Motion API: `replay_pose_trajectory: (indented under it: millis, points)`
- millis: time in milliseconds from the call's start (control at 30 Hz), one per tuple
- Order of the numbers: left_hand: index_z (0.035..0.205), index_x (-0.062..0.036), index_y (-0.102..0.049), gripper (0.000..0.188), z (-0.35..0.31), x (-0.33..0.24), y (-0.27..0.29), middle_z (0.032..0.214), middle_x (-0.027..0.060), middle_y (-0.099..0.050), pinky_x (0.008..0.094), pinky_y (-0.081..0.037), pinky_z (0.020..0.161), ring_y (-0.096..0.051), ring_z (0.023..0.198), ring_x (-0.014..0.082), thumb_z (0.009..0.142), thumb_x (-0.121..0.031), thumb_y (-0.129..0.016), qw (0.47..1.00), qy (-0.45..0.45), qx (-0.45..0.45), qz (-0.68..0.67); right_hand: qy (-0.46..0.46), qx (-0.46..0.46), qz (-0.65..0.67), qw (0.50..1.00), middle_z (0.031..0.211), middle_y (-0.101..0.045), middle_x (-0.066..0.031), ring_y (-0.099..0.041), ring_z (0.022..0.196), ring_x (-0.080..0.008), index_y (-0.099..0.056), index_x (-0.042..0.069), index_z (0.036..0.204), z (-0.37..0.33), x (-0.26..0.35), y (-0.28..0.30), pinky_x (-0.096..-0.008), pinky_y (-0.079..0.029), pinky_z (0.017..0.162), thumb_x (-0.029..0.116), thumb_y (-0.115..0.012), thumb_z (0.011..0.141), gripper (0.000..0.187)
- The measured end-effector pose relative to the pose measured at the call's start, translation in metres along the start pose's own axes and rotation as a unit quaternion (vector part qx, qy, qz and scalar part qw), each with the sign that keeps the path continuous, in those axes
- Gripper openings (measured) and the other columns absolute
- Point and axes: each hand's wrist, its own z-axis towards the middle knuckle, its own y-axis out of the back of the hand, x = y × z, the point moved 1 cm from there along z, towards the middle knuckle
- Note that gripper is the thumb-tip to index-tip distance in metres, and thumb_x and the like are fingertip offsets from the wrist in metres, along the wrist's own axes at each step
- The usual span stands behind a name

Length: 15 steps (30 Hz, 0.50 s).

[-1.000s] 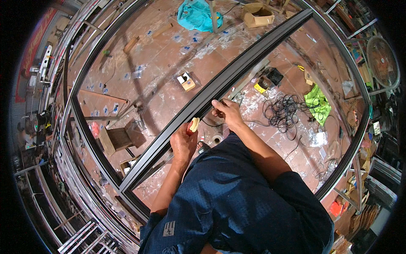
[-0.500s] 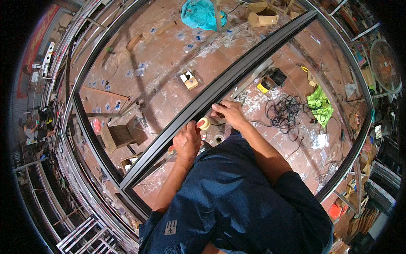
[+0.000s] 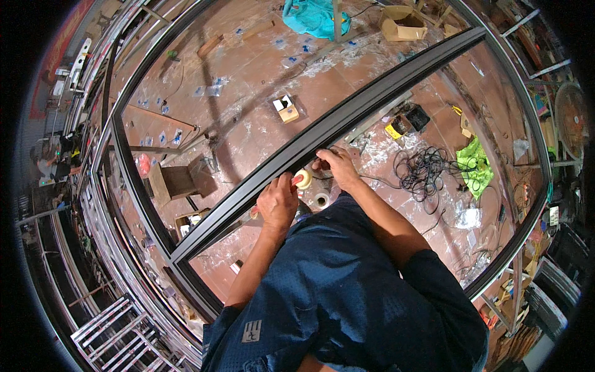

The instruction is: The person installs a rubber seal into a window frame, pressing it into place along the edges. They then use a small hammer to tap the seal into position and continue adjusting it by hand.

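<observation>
A large dark grey metal frame surrounds the space before me, and its wide crossbar runs diagonally from lower left to upper right. My left hand, closed at the crossbar's near edge, grips a tool with a red handle and a round cream head. The head sticks out to the right of the fingers. Farther right along the same edge is my right hand. Its fingers are bent and pressed together against the bar; whatever they pinch is hidden.
Below the frame lies a tiled floor with a tangled black cable, a lime-green cloth, a yellow and black box and an open wooden box. Metal profiles are stacked at left. A fan stands at right.
The view has shifted slightly, so the frame and floor items appear moved. Both hands stay at the crossbar's near edge, the left still holding the red-handled tool.
</observation>
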Motion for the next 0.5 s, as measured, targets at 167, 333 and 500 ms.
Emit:
replay_pose_trajectory:
  millis: [167, 333, 500]
  points:
    - [0.106, -0.0098, -0.073, 0.022, 0.002, -0.002, -0.001, 0.088, 0.0140, -0.074, 0.0458, -0.058, 0.068, -0.074, 0.079, 0.0347, 0.084, -0.008, -0.075, 1.000, -0.001, -0.005, 0.001, 0.020, 0.071, -0.068, 0.995, 0.082, -0.074, -0.0081, -0.070, 0.074, -0.0174, -0.072, 0.000, 0.092, 0.017, -0.014, 0.010, -0.0317, -0.056, 0.072, 0.023, -0.069, 0.099, 0.024]
    - [0.106, -0.0107, -0.073, 0.021, 0.002, -0.003, -0.001, 0.088, 0.0138, -0.074, 0.0469, -0.057, 0.067, -0.073, 0.078, 0.0359, 0.085, -0.009, -0.074, 1.000, 0.027, -0.008, -0.002, -0.015, 0.063, -0.036, 0.997, 0.085, -0.074, -0.0087, -0.070, 0.074, -0.0182, -0.072, -0.001, 0.096, 0.011, -0.017, 0.008, -0.0341, -0.057, 0.074, 0.021, -0.068, 0.098, 0.022]
    - [0.107, -0.0119, -0.074, 0.023, 0.003, -0.005, -0.002, 0.090, 0.0136, -0.074, 0.0465, -0.057, 0.070, -0.073, 0.080, 0.0357, 0.084, -0.009, -0.074, 1.000, 0.023, -0.001, -0.008, 0.169, 0.137, -0.261, 0.940, 0.087, -0.075, -0.0096, -0.073, 0.079, -0.0214, -0.072, 0.002, 0.104, 0.028, -0.039, 0.025, -0.0318, -0.058, 0.079, 0.015, -0.061, 0.101, 0.017]
